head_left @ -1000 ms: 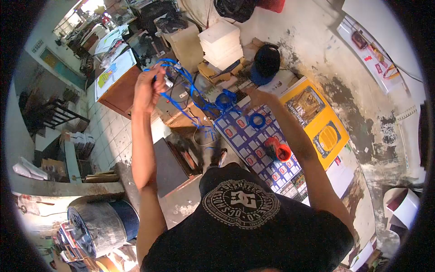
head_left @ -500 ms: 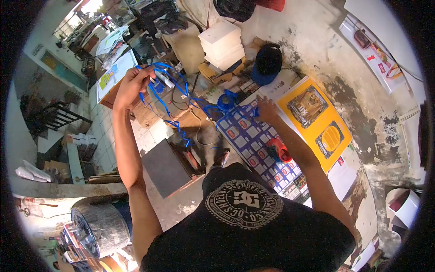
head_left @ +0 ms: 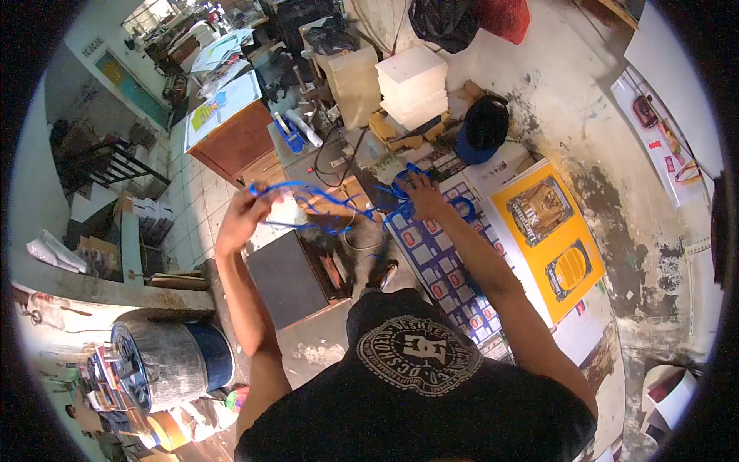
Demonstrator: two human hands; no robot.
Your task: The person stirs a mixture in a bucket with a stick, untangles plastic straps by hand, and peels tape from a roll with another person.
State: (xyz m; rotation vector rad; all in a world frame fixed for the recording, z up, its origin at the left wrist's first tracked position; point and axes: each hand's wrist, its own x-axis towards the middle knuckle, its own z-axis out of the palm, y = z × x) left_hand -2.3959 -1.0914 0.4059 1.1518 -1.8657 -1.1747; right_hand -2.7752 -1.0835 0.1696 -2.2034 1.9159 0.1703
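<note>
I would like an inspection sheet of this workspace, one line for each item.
Surface: blue-and-white printed sheet beside yellow printed sheet.
Job's things: blue strip runs in loose, tangled loops; blue ring lies near the right forearm.
Clutter: white paper stack, black bag.
Hands: left hand holds the strip; right hand is at a blue coil, grip unclear.
Cables: dark cable curls beyond the strip.
Surroundings: wall stained, paint peeling.

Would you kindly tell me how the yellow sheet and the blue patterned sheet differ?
The yellow sheet bears two large designs; the blue patterned sheet repeats many small ones. The right forearm hides part of the blue patterned sheet, while the yellow sheet's designs both show. Both are printed.
</note>
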